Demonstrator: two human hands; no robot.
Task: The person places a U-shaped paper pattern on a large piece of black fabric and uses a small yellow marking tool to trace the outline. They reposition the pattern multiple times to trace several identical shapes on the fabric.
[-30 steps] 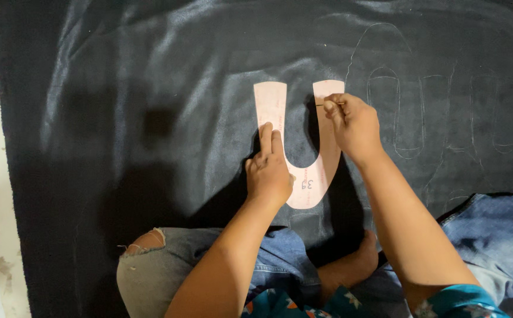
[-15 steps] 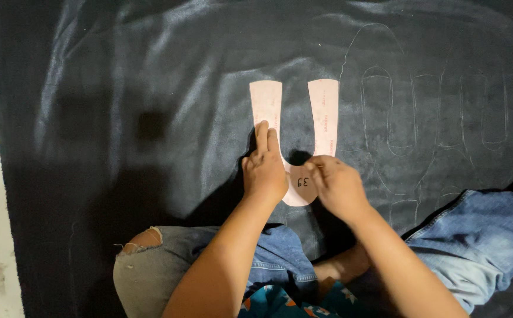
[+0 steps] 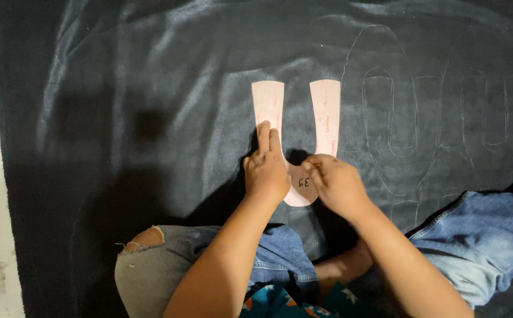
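1. i am looking down at a pink u-shaped paper pattern (image 3: pixel 325 112) lying flat on a sheet of black cloth (image 3: pixel 150 118), its two arms pointing away from me.
2. my left hand (image 3: pixel 266 171) is pressing down on the pattern's left arm, fingers stretched out flat, gripping nothing.
3. my right hand (image 3: pixel 334 182) is resting at the curved bottom of the pattern, fingertips pinched together; i cannot tell what, if anything, they are holding.
4. faint chalk outlines (image 3: pixel 439 112) of the same shape are showing on the cloth just right of the pattern.
5. my knees in torn jeans (image 3: pixel 168 271) are sitting at the cloth's near edge.
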